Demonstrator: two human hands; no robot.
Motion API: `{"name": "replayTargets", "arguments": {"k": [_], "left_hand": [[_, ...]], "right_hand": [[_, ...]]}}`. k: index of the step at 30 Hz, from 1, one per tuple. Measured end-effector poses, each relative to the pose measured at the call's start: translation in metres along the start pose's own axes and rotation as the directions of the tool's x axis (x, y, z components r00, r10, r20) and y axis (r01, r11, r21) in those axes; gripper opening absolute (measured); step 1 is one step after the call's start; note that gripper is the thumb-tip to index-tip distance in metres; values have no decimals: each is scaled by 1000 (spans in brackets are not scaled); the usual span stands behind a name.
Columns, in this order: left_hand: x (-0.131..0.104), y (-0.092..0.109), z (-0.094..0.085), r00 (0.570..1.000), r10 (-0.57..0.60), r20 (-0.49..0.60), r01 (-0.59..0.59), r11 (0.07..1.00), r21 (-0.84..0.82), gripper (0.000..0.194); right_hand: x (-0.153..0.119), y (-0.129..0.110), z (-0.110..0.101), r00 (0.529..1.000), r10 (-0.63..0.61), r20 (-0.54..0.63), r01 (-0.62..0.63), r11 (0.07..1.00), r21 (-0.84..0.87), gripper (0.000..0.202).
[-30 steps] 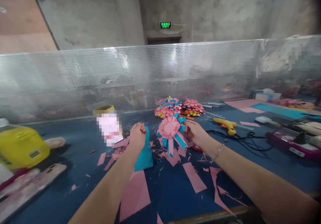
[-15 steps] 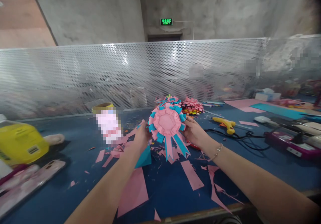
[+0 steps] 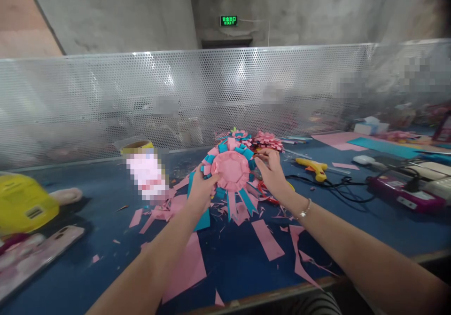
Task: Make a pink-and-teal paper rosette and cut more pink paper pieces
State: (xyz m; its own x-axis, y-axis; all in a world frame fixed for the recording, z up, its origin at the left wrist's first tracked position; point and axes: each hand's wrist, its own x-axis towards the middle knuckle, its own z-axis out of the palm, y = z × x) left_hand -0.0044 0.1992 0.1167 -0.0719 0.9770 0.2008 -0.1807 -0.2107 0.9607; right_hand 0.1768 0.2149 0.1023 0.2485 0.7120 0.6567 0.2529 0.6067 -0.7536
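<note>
A pink and blue paper rosette (image 3: 232,170) with folded loops round a pink centre is held up over the table, its notched ribbon tails hanging down. My left hand (image 3: 200,190) grips its left edge, thumb lying across the front loops. At the upper right edge, my right hand (image 3: 271,171) has bent fingers pinched together against a blue loop; the fingertips partly hide the contact. Behind the rosette lie other finished rosettes (image 3: 268,141). Below it are a pink paper strip (image 3: 268,240), a larger pink sheet (image 3: 186,270) and many cut scraps.
A yellow glue gun (image 3: 313,167) with a black cord lies to the right, near a purple power strip (image 3: 405,190). On the left are a phone (image 3: 45,258), a yellow bottle (image 3: 26,204) and a lit screen (image 3: 148,174) leaning on a tape roll. A perforated metal panel (image 3: 105,103) closes the back.
My right hand has moved up from the rosette's right side to its upper right edge. My left thumb now lies over the front. The camera view has shifted slightly.
</note>
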Motion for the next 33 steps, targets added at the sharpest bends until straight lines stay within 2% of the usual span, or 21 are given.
{"name": "replayTargets", "arguments": {"k": [2, 3, 5, 9, 13, 17, 21, 24, 27, 28, 30, 32, 33], "left_hand": [[1, -1, -1, 999, 32, -21, -32, 999, 20, 53], [1, -1, -1, 999, 50, -19, -49, 998, 41, 54], [-1, -1, -1, 996, 84, 11, -84, 992, 97, 54], [-6, 2, 1, 988, 132, 83, -147, 966, 212, 51], [-7, 3, 2, 976, 174, 131, -202, 949, 242, 52], [-5, 1, 3, 983, 167, 81, -179, 968, 176, 55], [-5, 1, 4, 990, 139, 17, -140, 983, 119, 54], [-5, 2, 3, 991, 122, 52, -129, 980, 153, 55], [-2, 2, 1, 990, 126, 69, -136, 975, 177, 55], [-1, 1, 0, 988, 140, 65, -149, 973, 174, 54], [0, 0, -1, 985, 166, 54, -173, 971, 166, 54], [0, -1, -1, 984, 172, 45, -177, 969, 175, 55], [0, -1, -1, 984, 171, 42, -176, 967, 183, 56]], "right_hand": [[0, -8, -5, 975, -206, 87, 219, 961, -169, 16], [0, -10, -7, 953, -268, 141, 294, 930, -221, 15], [-1, -12, -8, 927, -318, 201, 364, 891, -272, 15], [0, -6, -6, 941, -274, 199, 323, 904, -281, 10], [5, -2, -8, 946, -239, 219, 295, 916, -272, 7], [8, -2, -11, 942, -199, 271, 278, 915, -293, 11], [11, -2, -14, 945, -229, 235, 290, 916, -276, 10], [15, -4, -16, 974, -176, 140, 200, 964, -176, 7], [20, -9, -18, 997, -18, 69, 10, 993, 117, 7], [21, -12, -18, 996, 39, 79, -58, 965, 257, 9], [21, -18, -17, 981, 117, 156, -181, 845, 503, 15], [19, -24, -16, 958, 143, 250, -272, 734, 622, 19], [18, -26, -16, 949, 146, 280, -298, 711, 638, 20]]}}
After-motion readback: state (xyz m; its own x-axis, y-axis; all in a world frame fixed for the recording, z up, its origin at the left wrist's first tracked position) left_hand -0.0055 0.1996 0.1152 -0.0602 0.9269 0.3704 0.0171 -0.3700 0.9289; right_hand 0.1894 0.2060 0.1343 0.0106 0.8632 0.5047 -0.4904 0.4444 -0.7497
